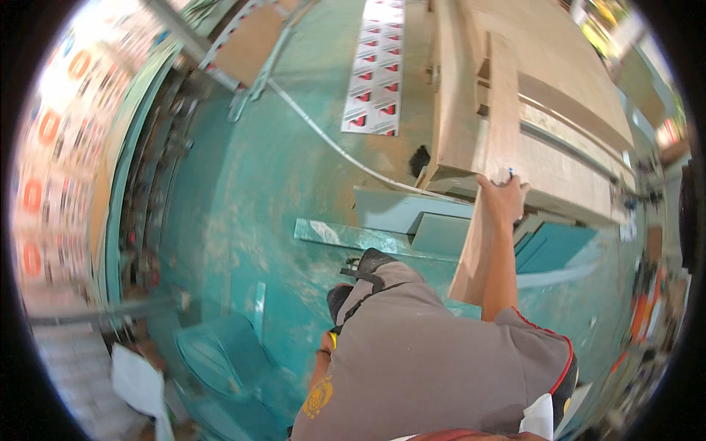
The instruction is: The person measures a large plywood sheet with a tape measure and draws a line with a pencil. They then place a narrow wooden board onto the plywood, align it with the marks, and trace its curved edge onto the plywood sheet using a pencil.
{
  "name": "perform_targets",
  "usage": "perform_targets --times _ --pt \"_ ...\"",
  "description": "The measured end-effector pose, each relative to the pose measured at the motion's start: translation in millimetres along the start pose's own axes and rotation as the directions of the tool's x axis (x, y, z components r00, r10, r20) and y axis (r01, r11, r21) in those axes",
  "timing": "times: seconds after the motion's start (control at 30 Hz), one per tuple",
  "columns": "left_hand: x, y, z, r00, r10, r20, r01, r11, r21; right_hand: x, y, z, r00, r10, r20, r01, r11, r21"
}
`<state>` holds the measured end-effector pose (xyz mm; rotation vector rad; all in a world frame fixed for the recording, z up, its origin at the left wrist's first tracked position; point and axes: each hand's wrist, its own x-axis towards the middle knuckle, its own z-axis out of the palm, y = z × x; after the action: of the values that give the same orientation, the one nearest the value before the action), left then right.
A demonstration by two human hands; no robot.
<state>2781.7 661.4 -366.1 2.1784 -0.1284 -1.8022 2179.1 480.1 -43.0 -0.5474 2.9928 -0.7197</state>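
My right hand [504, 198] reaches forward and is closed over a long, pale wooden board [502, 95], its thumb and fingers bent over the wood. At the fingertips a small blue-tipped thing [511, 173] sticks up; its kind is too small to tell. The board lies lengthwise over a workbench and juts out toward me past its near edge. Low at my left side, my left hand [326, 342] is closed around a small yellow object [334, 339]. My body hides most of that hand and the object.
Wide wooden sheets [559, 44] rest on the workbench at right. Beneath its near end, teal panels [555, 246] and a flat strip [346, 235] lie on the dusty green floor. A white hose [316, 132] crosses the floor. A printed sheet [375, 66] lies ahead; stacked boards [118, 184] stand left.
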Motion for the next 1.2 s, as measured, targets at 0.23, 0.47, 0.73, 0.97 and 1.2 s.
perform_targets --times 0.23,0.47,0.73,0.97,1.2 --pt "51.0 205.4 -14.9 0.997 0.042 0.07 -0.057 0.97 0.238 -7.1 -96.9 49.3 0.99 0.135 -0.031 -0.134 0.991 0.016" --pt "160.9 474.0 37.4 0.967 0.124 0.222 -0.223 0.833 0.506 1.1 -249.3 99.9 0.953 0.273 -0.127 -0.275 0.961 0.006" --pt "239.5 942.8 114.3 0.905 0.308 0.293 -0.415 0.488 0.768 24.2 -388.2 157.5 0.849 0.455 -0.269 -0.456 0.888 0.06" --pt "225.3 1180.1 298.9 0.895 0.32 0.31 -0.445 0.644 0.622 57.1 -444.4 185.6 0.796 0.432 -0.425 -0.482 0.876 -0.013" --pt "240.8 1180.7 481.9 0.821 0.038 0.569 -0.504 0.516 0.693 192.4 -441.4 217.0 0.719 0.571 -0.397 -0.639 0.768 -0.053"
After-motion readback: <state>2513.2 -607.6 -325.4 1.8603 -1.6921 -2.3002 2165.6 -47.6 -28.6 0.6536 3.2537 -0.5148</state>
